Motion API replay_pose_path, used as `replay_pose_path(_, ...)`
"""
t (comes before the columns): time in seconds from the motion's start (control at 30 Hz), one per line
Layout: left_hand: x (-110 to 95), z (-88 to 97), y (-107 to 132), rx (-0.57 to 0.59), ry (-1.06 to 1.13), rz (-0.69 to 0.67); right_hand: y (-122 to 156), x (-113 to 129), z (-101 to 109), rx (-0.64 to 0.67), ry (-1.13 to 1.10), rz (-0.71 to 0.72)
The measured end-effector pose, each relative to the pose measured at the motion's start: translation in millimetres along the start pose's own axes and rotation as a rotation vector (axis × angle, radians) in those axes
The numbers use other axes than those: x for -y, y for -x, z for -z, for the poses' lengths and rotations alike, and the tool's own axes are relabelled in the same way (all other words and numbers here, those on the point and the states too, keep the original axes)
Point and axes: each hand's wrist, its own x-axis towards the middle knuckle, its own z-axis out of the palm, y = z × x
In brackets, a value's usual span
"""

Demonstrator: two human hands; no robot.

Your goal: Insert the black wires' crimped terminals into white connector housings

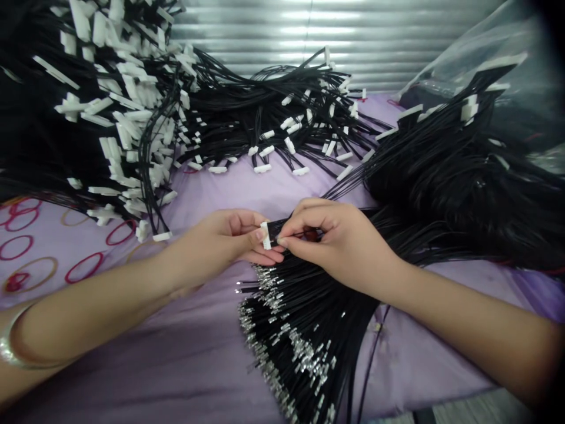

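White plastic makes up the small connector (265, 235) at the centre, which the left hand (227, 238) grips between thumb and fingers, its row of openings facing down and leftward. Black wires (277, 227) run from the connector's other side toward the right hand (339, 241). That hand has thumb and forefinger pinched together just beside the connector — on a thin wire, it seems, though the fingers hide most of it. Below both hands, loose leads (326, 321) fan out over the lilac cloth (207, 359), their silvery metal tips (304, 353) toward the near left side. One silver bangle (6, 350) circles the left forearm. Beyond it, red and yellow rubber bands (90, 268) lie scattered on the cloth. Farther out, a tall pile of wired white connectors (128, 126) rises at the left, with a flatter heap of cables (247, 100) next to it. Dark wires mass at the right (441, 171) — near clear plastic sheeting (441, 62). Ribbed, shiny panelling (309, 29) stands behind everything.
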Motion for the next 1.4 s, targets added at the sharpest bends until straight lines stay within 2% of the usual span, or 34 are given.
replay_pose_path(0.17,-1,-0.5,-1,-0.022,0.022,0.019,-1,1,-7,0.001,0.066,-0.010)
replay_pose_path(0.27,-1,0.0,-3,-0.018,0.059,0.035,0,1,-8,0.010,0.101,0.034)
replay_pose_path(0.37,-2,2.2,-6,0.017,0.146,0.018,5,4,-2,-0.089,0.301,0.201)
replay_pose_path(0.43,-4,4.1,-8,-0.021,0.190,-0.083,9,7,5,-0.202,0.446,0.346)
replay_pose_path(0.47,-6,4.9,-9,-0.053,0.194,-0.153,12,8,9,-0.220,0.482,0.396)
replay_pose_path(0.5,-8,5.4,-9,-0.081,0.188,-0.225,14,9,11,-0.197,0.492,0.415)
replay_pose_path(0.57,-12,5.6,-7,-0.090,0.162,-0.335,16,8,11,-0.041,0.459,0.351)
replay_pose_path(0.67,-17,5.5,-3,-0.049,0.096,-0.372,13,4,6,0.158,0.393,0.193)
replay_pose_path(0.77,-16,8.2,-3,-0.098,-0.052,-0.360,7,0,3,0.226,0.337,0.143)
replay_pose_path(0.93,-11,13.9,-11,-0.318,-0.382,-0.468,8,4,10,0.305,0.270,0.112)
replay_pose_path(1.0,-11,13.3,-11,-0.327,-0.458,-0.446,10,7,11,0.264,0.254,0.109)
replay_pose_path(1.07,-12,10.9,-7,-0.277,-0.433,-0.357,12,9,11,0.198,0.247,0.073)
replay_pose_path(1.17,-12,6.4,0,-0.195,-0.273,-0.209,14,11,9,0.127,0.250,0.001)
replay_pose_path(1.27,-9,3.8,5,-0.112,-0.122,-0.098,15,11,9,0.091,0.235,0.013)
replay_pose_path(1.4,-5,2.4,8,-0.069,-0.019,-0.057,14,10,12,0.038,0.211,0.051)
